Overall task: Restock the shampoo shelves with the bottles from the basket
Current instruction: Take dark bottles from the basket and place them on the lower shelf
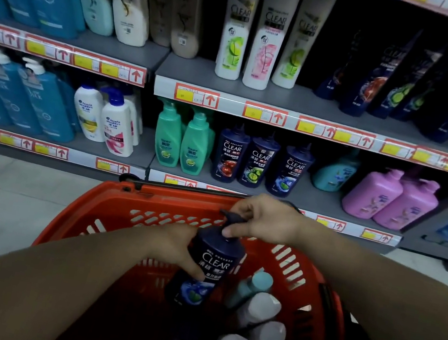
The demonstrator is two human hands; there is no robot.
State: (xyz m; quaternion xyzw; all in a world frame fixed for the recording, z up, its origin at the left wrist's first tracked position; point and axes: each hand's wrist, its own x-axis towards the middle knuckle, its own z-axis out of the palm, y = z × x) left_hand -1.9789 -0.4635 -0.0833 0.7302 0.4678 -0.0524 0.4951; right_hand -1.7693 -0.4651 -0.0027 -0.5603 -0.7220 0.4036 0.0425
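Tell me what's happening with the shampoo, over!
Left hand grips the dark blue Clear bottle at its side. Right hand fingers pinch its pump. Bottle is above the red basket. Nothing blocks the matching shelf row.

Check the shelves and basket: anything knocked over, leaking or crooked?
No spill or damage shows. The dark bottles at the upper right lean sideways instead of standing straight, but that may be the wide lens. The bottles in the red basket lie loose on their sides.
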